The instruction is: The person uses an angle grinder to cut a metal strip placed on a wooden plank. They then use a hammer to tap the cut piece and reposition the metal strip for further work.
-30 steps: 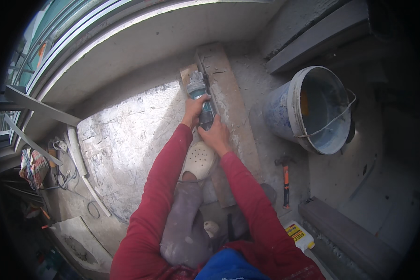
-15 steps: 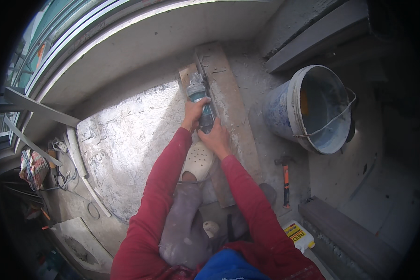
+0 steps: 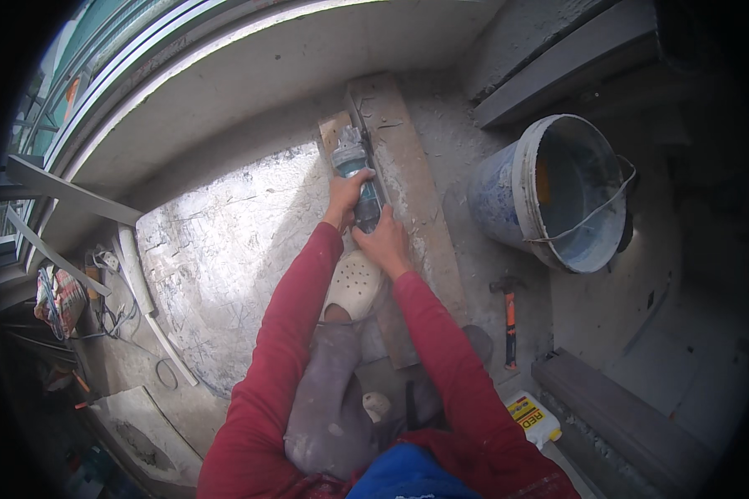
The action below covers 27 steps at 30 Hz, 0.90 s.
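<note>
And it's 2 hands on 1 power tool [image 3: 367, 198]! The left hand [image 3: 345, 200] has its fingers wrapped around the teal body, thumb across the top; the right hand [image 3: 385, 243] grips the dark rear end, fingers curled around it. The tool sits alongside the long board [image 3: 412, 170], just beyond the pale clog [image 3: 352, 285]. Over to the right, a tilted bucket [image 3: 493, 201], with 1 orange-handled hammer [image 3: 510, 328] lying on the floor [image 3: 524, 312] nearby.
</note>
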{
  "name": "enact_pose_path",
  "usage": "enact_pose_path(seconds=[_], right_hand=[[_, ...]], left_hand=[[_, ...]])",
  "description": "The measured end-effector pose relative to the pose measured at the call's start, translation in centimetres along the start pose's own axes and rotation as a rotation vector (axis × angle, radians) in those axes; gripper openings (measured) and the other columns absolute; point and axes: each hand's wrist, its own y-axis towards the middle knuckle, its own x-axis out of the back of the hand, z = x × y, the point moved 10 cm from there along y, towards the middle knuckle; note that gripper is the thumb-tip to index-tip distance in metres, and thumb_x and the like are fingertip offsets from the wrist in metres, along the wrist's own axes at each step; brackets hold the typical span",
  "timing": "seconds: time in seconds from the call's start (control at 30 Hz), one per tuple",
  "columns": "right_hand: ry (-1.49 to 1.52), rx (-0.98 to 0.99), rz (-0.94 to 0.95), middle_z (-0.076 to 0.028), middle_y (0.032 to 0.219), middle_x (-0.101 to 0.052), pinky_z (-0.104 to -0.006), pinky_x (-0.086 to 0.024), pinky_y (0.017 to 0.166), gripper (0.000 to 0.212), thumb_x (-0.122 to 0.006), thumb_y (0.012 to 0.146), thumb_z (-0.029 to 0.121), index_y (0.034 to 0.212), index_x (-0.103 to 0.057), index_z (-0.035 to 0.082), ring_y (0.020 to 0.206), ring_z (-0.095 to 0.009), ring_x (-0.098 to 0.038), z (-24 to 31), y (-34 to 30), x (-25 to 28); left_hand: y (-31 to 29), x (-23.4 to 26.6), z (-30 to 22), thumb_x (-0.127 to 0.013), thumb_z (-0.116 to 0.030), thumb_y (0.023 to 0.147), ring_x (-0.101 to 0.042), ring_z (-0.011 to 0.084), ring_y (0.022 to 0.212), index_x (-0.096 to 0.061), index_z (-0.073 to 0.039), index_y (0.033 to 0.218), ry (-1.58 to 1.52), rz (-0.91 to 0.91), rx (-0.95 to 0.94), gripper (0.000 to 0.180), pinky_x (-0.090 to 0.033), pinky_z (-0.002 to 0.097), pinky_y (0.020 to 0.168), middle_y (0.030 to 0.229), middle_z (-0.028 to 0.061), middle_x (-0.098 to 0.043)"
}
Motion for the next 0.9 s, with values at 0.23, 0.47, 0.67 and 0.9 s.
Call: enact_pose_path(seconds=[0.23,0.47,0.67,0.9], right_hand=[[0.005,-0.002,0.005,-0.031,0.099,-0.072,-0.0545,-0.056,0.084,0.063,-0.077,0.079,0.039,0.117,-0.051,-0.004,0.096,-0.048,-0.071,0.2,0.1,0.0],[0.013,0.007,-0.01,-0.031,0.098,-0.072,-0.0548,-0.055,0.084,0.063,-0.077,0.079,0.039,0.116,-0.051,-0.005,0.095,-0.048,-0.071,0.2,0.1,0.2],[0.033,0.007,-0.011,-0.032,0.098,-0.071,-0.0544,-0.055,0.083,0.063,-0.078,0.078,0.037,0.116,-0.051,-0.006,0.095,-0.05,-0.07,-0.1,-0.4,0.3],[0.008,0.031,-0.017,-0.032,0.097,-0.071,-0.0548,-0.055,0.083,0.064,-0.078,0.079,0.038,0.116,-0.05,-0.006,0.094,-0.05,-0.07,-0.2,-1.0,0.3]], left_hand=[[-0.2,-0.1,-0.1,-0.083,-0.022,0.076,-0.069,0.0208,0.072,-0.07,0.007,0.102,-0.026,-0.001,0.01,0.041,-0.056,0.0377,0.065,0.09,0.0121,-0.072],[0.1,0.1,0.0,-0.083,-0.021,0.076,-0.07,0.0218,0.073,-0.07,0.008,0.103,0.001,-0.022,0.022,0.042,-0.056,0.038,0.065,0.091,0.013,-0.072],[-0.3,0.0,0.3,-0.082,-0.019,0.078,-0.07,0.0203,0.072,-0.068,0.005,0.107,0.012,-0.009,-0.001,0.04,-0.058,0.0374,0.065,0.091,0.0107,-0.071],[-0.9,-0.1,0.5,-0.082,-0.019,0.078,-0.07,0.0203,0.072,-0.068,0.005,0.107,0.011,0.001,-0.027,0.04,-0.058,0.0369,0.065,0.091,0.0107,-0.072]])
